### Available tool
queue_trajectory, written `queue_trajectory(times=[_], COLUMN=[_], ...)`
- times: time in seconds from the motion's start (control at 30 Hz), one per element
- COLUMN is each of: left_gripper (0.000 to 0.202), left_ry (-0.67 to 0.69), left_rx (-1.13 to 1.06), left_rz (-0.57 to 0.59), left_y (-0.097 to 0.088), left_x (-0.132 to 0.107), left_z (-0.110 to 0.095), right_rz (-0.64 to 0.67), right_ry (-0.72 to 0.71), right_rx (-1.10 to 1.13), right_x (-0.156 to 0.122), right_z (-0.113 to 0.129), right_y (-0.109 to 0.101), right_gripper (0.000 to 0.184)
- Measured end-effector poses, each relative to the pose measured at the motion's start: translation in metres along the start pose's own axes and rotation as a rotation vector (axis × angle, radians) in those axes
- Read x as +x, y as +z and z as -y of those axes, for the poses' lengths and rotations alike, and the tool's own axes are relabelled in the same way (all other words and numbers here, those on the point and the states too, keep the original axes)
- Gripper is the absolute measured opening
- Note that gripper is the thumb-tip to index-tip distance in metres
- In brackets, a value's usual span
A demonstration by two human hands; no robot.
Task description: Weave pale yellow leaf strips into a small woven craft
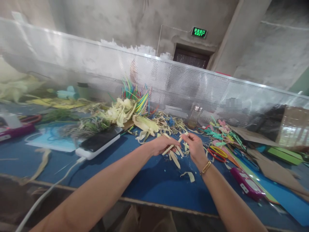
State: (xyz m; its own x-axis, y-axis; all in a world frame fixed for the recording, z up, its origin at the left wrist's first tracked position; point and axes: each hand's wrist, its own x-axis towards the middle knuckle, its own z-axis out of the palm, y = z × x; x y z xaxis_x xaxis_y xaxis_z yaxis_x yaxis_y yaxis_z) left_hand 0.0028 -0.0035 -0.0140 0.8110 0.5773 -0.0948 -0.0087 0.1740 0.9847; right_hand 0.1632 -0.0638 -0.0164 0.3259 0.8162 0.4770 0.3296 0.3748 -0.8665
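Note:
Above the blue tabletop, my left hand is closed around pale strips of corn husk that stick out between the fingers. Close beside it, my right hand pinches the end of a narrow husk strip between thumb and fingertips. More cut husk pieces lie or hang just below the hands. One curled husk scrap rests apart on the table, nearer the front edge. A larger folded husk lies behind my left hand.
To the left, a phone on a white power bank trails a white cable. Scissors, a purple device and coloured sheets lie right. A glass bottle stands before the perforated metal screen; bundled pipe cleaners sit behind.

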Motion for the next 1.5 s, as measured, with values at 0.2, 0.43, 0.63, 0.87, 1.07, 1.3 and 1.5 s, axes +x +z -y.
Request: queue_trajectory(times=[0.2,0.43,0.63,0.87,1.07,1.3,1.5], left_gripper=[0.032,0.048,0.054,0.036,0.039,0.043,0.04], left_ry=[0.168,0.149,0.002,0.047,0.073,0.061,0.056], left_rx=[-0.226,-0.339,-0.283,-0.162,-0.101,0.033,-0.03], left_rz=[-0.12,-0.104,0.029,0.024,-0.136,-0.128,-0.15], left_y=[0.002,-0.009,-0.013,-0.005,-0.004,-0.001,0.004], left_x=[0.005,0.004,-0.002,0.002,0.006,0.003,0.003], left_z=[0.003,-0.003,-0.007,0.003,0.006,0.005,0.006], right_rz=[0.165,0.178,0.065,0.05,0.087,0.082,0.12], right_ry=[0.141,0.153,0.254,0.26,0.313,0.244,0.178], right_rx=[0.051,0.092,0.302,0.31,0.31,0.167,0.084], right_x=[0.0,0.0,0.006,0.004,-0.001,-0.003,-0.006], right_z=[-0.002,-0.005,-0.009,-0.008,-0.004,-0.009,-0.007], right_y=[-0.004,-0.004,-0.012,-0.005,0.0,0.007,0.01], right_gripper=[0.041,0.029,0.035,0.039,0.038,0.035,0.025])
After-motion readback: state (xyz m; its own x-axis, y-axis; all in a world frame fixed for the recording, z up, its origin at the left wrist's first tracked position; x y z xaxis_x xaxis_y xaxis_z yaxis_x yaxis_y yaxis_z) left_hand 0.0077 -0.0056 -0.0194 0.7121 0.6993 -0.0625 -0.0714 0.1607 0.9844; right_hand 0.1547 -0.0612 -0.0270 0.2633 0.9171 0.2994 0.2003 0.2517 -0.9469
